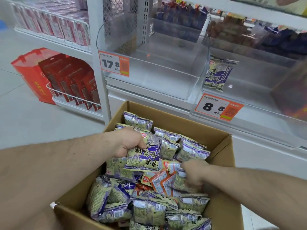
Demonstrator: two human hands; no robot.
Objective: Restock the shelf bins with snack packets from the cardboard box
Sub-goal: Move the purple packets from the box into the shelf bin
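Here, one packet [219,73] in bin [249,103], two hands in box [221,135].

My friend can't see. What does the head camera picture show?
Two bare hands reach into an open cardboard box full of snack packets: the left hand grips a purple-and-cream packet, the right hand digs among others. Behind, the clear shelf bin marked 17.8 holds nothing; the 8.8 bin holds one matching packet.

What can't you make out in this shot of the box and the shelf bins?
- Head view: right hand fingers buried among packets in the cardboard box; grip unclear.
- Upper bins: packets motion-blurred, unreadable.
- Brown object at right edge: blurred, cut off.
- Price tag small print: too small.
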